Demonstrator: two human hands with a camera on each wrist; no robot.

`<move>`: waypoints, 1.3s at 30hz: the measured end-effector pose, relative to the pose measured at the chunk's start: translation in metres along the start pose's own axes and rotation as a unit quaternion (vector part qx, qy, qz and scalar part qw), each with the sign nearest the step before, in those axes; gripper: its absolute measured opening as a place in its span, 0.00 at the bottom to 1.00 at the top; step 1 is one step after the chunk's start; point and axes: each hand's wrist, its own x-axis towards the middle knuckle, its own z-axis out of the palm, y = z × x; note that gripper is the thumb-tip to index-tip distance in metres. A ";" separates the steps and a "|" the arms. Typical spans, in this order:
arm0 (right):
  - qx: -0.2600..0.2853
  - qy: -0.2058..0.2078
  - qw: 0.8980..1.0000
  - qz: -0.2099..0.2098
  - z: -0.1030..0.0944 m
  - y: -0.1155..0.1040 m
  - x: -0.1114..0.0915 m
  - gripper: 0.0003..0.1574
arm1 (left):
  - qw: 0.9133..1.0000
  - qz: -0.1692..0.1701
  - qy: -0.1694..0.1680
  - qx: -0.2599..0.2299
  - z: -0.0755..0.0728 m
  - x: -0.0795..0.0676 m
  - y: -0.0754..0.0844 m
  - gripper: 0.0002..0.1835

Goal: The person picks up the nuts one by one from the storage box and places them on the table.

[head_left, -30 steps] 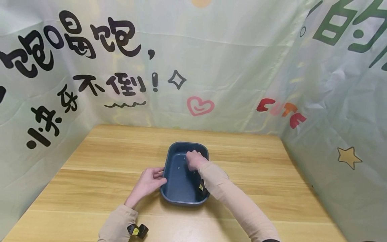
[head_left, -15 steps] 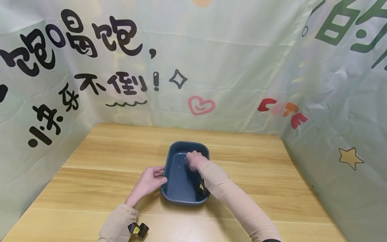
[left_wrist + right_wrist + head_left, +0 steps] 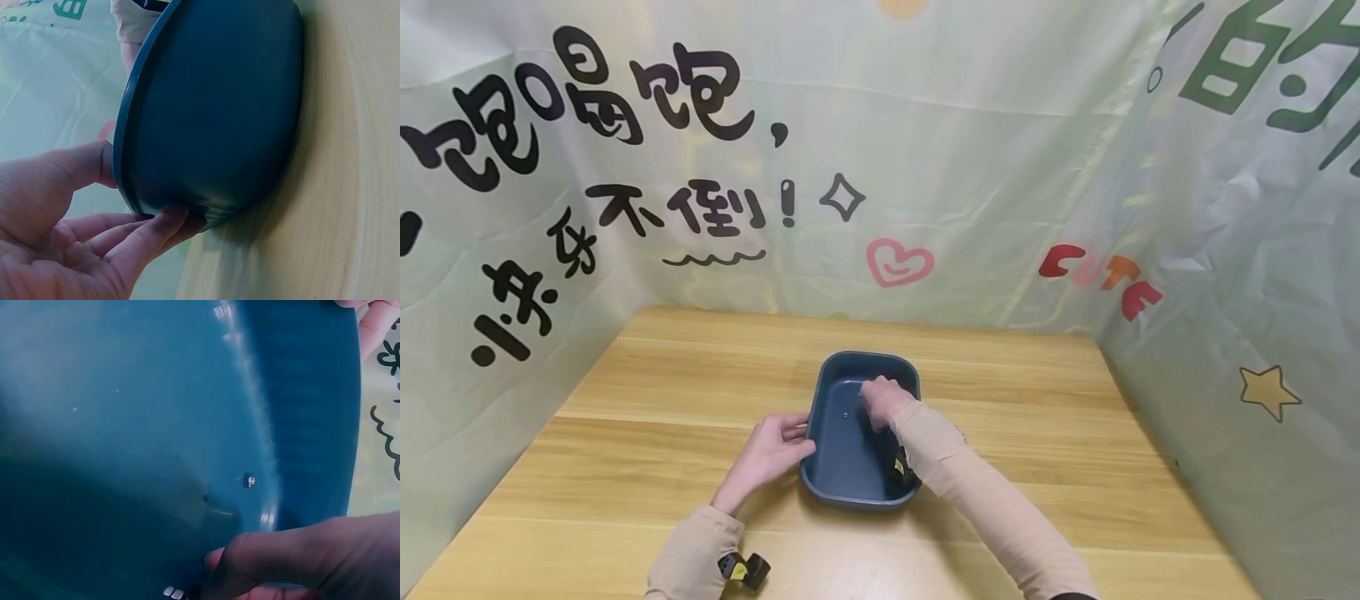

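A dark blue rectangular plastic basin (image 3: 835,467) sits on the wooden table. My left hand (image 3: 771,450) grips its left side, thumb at the rim and fingers against the outer wall, as the left wrist view shows. Inside the basin, my right hand (image 3: 886,402) reaches down with curled fingers toward the floor. Shiny silver bits (image 3: 174,592) show beside its fingertips at the bottom of the right wrist view; whether they are pinched I cannot tell. Another small metal piece, nut-like (image 3: 249,480), lies on the basin floor near the side wall.
The light wood table (image 3: 700,358) extends around the basin. Pale printed cloth (image 3: 970,167) hangs behind and at both sides. A black wrist camera (image 3: 745,571) is strapped on the left sleeve, and the right forearm (image 3: 992,508) crosses the basin's right rim.
The right fingers have dipped slightly over the basin floor, and a small piece visible beside them a second ago no longer shows. The left hand keeps its hold on the basin.
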 end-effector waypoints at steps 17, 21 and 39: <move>0.072 -0.004 0.995 -0.076 -0.029 0.018 -0.016 0.17 | 1.000 0.006 0.003 0.001 0.001 0.002 -0.004 0.29; 0.086 -0.009 0.993 -0.081 -0.032 0.024 -0.018 0.17 | 1.000 0.008 0.001 0.003 0.001 0.002 -0.002 0.29; 0.219 -0.041 0.968 -0.112 -0.040 0.048 -0.026 0.09 | 1.000 0.003 0.000 0.000 0.001 0.002 -0.004 0.29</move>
